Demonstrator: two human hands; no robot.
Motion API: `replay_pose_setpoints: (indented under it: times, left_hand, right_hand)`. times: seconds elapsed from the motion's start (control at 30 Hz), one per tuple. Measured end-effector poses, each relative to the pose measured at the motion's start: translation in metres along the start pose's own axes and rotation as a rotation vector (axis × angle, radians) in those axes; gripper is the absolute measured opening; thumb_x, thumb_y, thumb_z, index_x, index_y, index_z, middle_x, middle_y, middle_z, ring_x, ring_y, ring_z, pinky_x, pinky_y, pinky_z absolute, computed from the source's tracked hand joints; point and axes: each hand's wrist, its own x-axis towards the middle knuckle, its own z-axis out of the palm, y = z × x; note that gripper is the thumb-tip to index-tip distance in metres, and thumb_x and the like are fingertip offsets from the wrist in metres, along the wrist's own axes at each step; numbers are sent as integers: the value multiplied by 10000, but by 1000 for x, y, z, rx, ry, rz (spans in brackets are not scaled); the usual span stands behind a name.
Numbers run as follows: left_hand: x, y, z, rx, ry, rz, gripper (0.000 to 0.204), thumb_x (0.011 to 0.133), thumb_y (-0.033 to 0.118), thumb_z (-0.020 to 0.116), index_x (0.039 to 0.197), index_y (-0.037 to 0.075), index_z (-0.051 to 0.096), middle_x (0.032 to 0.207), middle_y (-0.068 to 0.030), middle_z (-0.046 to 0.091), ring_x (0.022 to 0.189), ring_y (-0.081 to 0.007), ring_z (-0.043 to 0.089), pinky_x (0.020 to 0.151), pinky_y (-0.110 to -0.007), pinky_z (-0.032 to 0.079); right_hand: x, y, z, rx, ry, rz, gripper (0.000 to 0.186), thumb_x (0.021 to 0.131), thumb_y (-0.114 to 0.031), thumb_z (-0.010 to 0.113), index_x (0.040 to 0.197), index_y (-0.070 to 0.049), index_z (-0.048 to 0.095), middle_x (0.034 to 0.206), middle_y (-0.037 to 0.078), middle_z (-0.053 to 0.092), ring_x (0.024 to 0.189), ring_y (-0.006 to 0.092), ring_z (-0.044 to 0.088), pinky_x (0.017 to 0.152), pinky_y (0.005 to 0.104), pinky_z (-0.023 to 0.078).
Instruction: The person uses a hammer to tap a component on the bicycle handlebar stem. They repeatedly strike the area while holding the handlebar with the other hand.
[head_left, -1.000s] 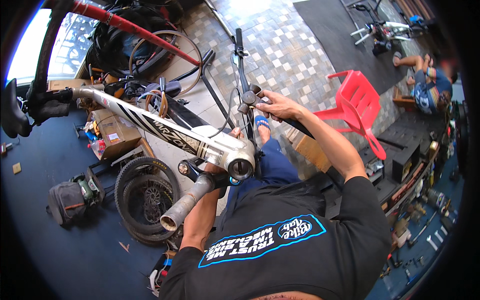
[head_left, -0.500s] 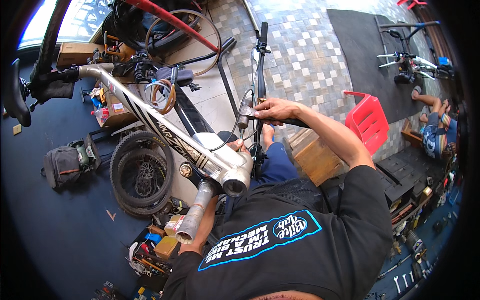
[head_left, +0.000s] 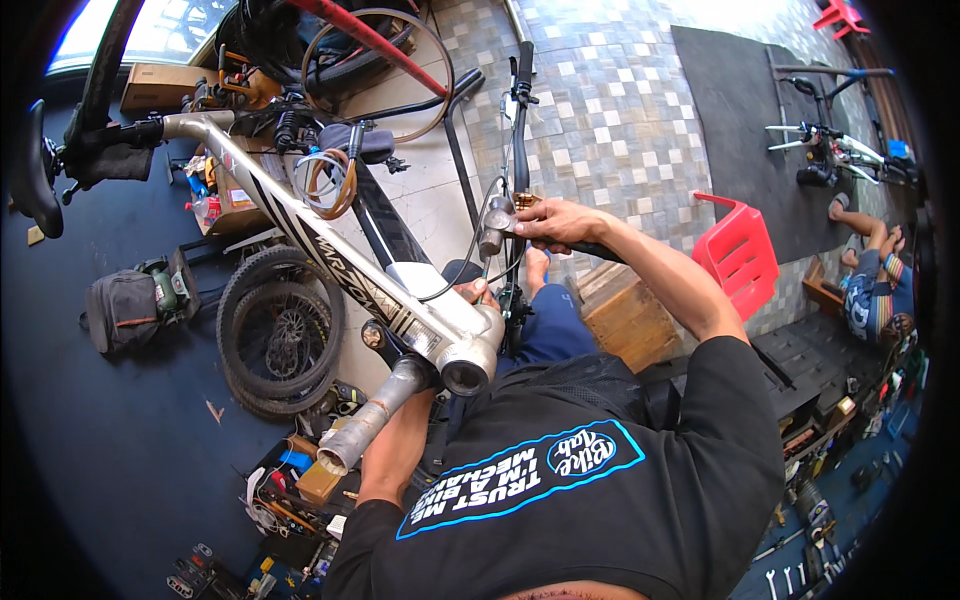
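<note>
My right hand (head_left: 562, 222) is closed round a hammer (head_left: 495, 230), near its head, with the dark handle running back along the forearm. Below the hammer's face stands a thin metal rod (head_left: 486, 264); whether they touch I cannot tell. My left hand (head_left: 480, 290) shows only in part behind the frame, fingers closed around the rod's lower end. A silver bicycle frame (head_left: 345, 255) slants from the upper left down to my lap, its round open shell (head_left: 467, 374) nearest me. A worn, open-ended metal tube (head_left: 380, 415) juts out beneath it, over my left forearm.
A handlebar (head_left: 522, 120) with cables stands just beyond my hands. Two wheels (head_left: 280, 330) lie at the left, near a grey backpack (head_left: 125, 312). A wooden box (head_left: 628, 315) and a red plastic chair (head_left: 738, 258) are on the right. Another person (head_left: 868, 290) sits at far right.
The hammer stays over the rod, its head tilted slightly differently. The open end of the worn tube has shifted left in view. Both hands keep their holds.
</note>
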Motion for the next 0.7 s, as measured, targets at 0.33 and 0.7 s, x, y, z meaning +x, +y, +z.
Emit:
replay_pose_setpoints:
  times: [0.33,0.7]
  left_hand:
    - [-7,-5,-4,-48,0,-9,331,1003,314,604,781,70,629,698,-46,620,581,-138,556,547,-285,474]
    - [-7,-8,-6,-48,-13,-19,335,1005,308,602,775,66,625,706,-53,621,602,-148,561,569,-291,478]
  right_hand:
    - [1,5,3,22,-11,-37,386,1034,-314,555,1342,-84,588,645,-22,502,469,60,456,405,227,368]
    - [4,7,-2,-42,166,-43,449,990,-371,622,1328,-75,609,686,-14,523,521,58,481,444,231,386]
